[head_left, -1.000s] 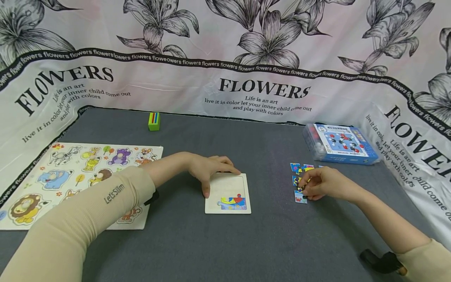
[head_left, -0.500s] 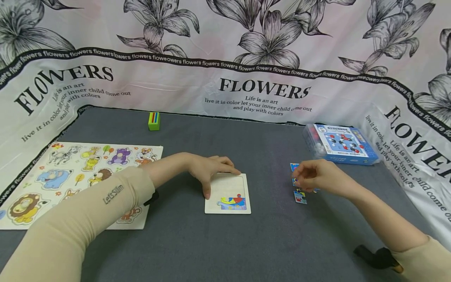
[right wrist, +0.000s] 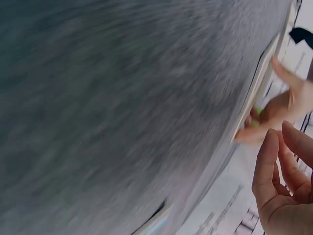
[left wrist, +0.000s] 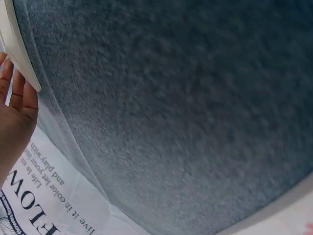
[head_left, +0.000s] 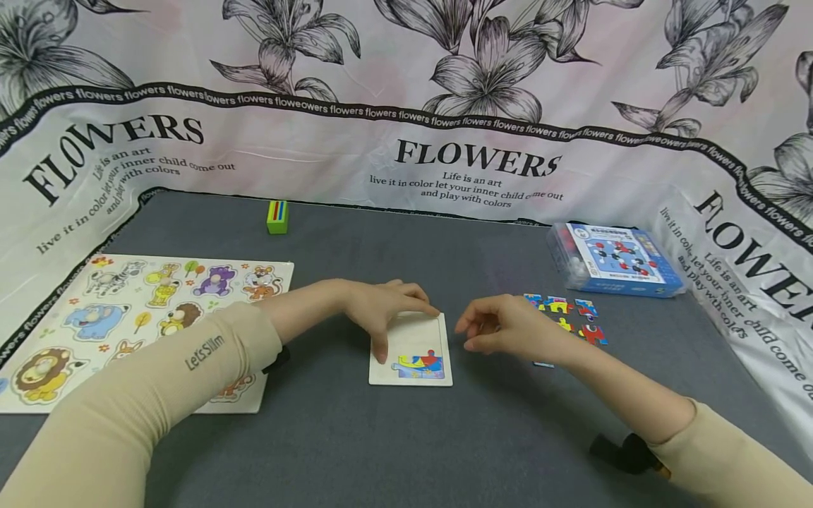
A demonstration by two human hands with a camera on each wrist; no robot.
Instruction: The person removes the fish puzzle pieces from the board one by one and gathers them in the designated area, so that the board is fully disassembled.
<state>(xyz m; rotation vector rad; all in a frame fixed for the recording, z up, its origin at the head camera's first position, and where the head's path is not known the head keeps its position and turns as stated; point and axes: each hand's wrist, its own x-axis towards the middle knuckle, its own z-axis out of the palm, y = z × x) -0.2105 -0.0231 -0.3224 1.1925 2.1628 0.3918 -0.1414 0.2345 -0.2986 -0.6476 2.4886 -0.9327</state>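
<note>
My left hand [head_left: 389, 310] holds the far and left edges of a small white puzzle board [head_left: 416, 331], thumb on the left side and fingers at the far edge. Several joined blue, yellow and red pieces [head_left: 422, 365] fill the board's near part. In the left wrist view, the left hand's fingers [left wrist: 17, 93] touch the board's edge. My right hand [head_left: 508, 328] is just right of the board, apart from it, with fingers bent and thumb close to the fingertips. No piece shows between them in the head or right wrist view. Loose puzzle pieces [head_left: 593, 334] lie behind this hand, some hidden.
A large white animal board [head_left: 142, 324] lies at the left, partly under the left arm. A small green block [head_left: 277, 217] stands at the back. At the back right is a blue boxed set [head_left: 619, 259]. Grey cloth [head_left: 394, 444] covers the table.
My right hand has moved left from the loose pieces toward the puzzle board, uncovering several pieces on the right. My left hand stays at the board, its thumb slightly lower.
</note>
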